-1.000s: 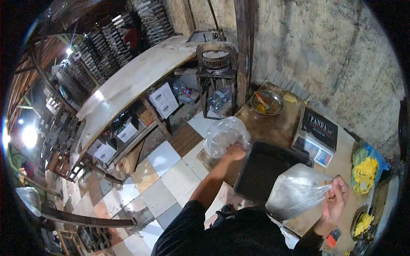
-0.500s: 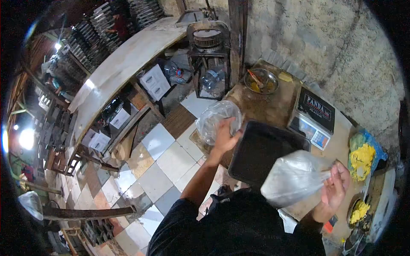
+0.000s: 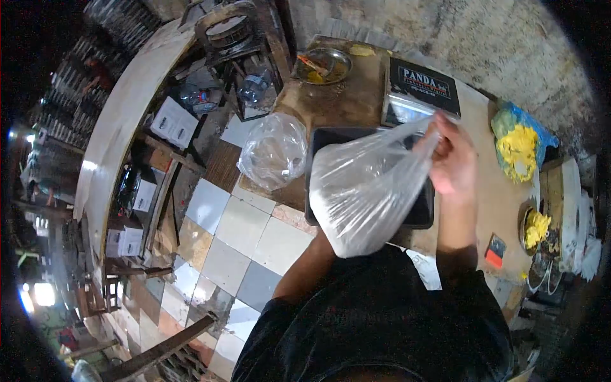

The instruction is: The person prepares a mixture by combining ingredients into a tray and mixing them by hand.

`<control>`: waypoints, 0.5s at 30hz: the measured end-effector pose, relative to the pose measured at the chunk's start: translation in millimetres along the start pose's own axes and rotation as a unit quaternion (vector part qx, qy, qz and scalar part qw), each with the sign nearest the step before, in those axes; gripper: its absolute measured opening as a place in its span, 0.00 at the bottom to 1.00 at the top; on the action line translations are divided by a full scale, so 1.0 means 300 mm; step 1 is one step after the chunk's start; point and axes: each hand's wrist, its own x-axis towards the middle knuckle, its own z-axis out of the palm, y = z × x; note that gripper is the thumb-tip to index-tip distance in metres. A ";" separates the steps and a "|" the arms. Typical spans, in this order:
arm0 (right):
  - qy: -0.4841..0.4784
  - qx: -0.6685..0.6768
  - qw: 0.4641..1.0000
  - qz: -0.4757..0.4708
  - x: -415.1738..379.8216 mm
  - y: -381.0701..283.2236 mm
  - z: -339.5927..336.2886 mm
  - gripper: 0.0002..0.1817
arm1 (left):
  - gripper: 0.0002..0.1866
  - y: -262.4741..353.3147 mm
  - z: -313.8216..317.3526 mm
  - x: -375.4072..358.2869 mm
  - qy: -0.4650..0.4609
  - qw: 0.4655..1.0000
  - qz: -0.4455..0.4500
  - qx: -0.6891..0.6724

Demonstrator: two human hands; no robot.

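Note:
My right hand (image 3: 450, 156) is closed around the gathered neck of a clear plastic bag (image 3: 366, 188) holding white contents, perhaps powder. The bag is tilted and hangs over a black tray (image 3: 420, 216), covering much of it. My left forearm (image 3: 310, 264) reaches up behind the bag, so that hand and its fingers are hidden. Left of the tray lies a second, crumpled clear plastic bag (image 3: 273, 153) at the table's edge. Just behind the tray stands a black PANDA scale (image 3: 420, 89), its display partly covered by the bag and my hand.
A metal bowl (image 3: 328, 67) with a brush-like tool and yellow residue stands at the back. On the right are a blue bag of yellow paste (image 3: 517, 153), a bowl of yellow paste (image 3: 536, 230) and a red-and-black item (image 3: 495, 250). A long bench (image 3: 127, 121) runs along the left.
My right hand has brought the bag of white contents left and up over the tray. My left hand has left the crumpled bag and passed behind the held bag. The view has shifted.

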 end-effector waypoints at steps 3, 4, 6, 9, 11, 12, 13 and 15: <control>0.191 0.005 0.981 0.033 0.081 0.121 -0.096 0.09 | 0.38 -0.023 -0.052 0.013 0.078 0.971 0.049 0.222; 0.178 0.022 0.982 0.054 0.110 0.183 -0.198 0.10 | 0.39 -0.030 -0.046 0.007 0.099 0.978 0.073 0.166; 0.167 -0.011 0.983 0.081 0.124 0.242 -0.261 0.12 | 0.42 -0.011 -0.053 -0.001 0.074 0.939 0.199 -0.270; 0.123 -0.054 0.978 0.161 0.139 0.377 -0.397 0.10 | 0.44 -0.064 -0.089 0.034 0.267 0.922 0.091 -0.267; 0.124 -0.121 0.965 0.196 0.118 0.443 -0.400 0.08 | 0.40 -0.153 -0.217 0.050 0.327 0.908 -0.013 -0.261; 0.129 -0.153 0.958 0.205 0.101 0.467 -0.387 0.08 | 0.31 -0.138 -0.171 0.060 0.387 0.886 -0.014 -0.253; 0.175 -0.329 0.917 0.144 0.120 0.590 -0.495 0.13 | 0.25 -0.159 -0.205 0.081 0.387 0.884 -0.043 -0.257; 0.160 -0.310 0.923 0.163 0.092 0.656 -0.594 0.13 | 0.13 -0.272 -0.384 0.103 0.448 0.865 -0.105 -0.201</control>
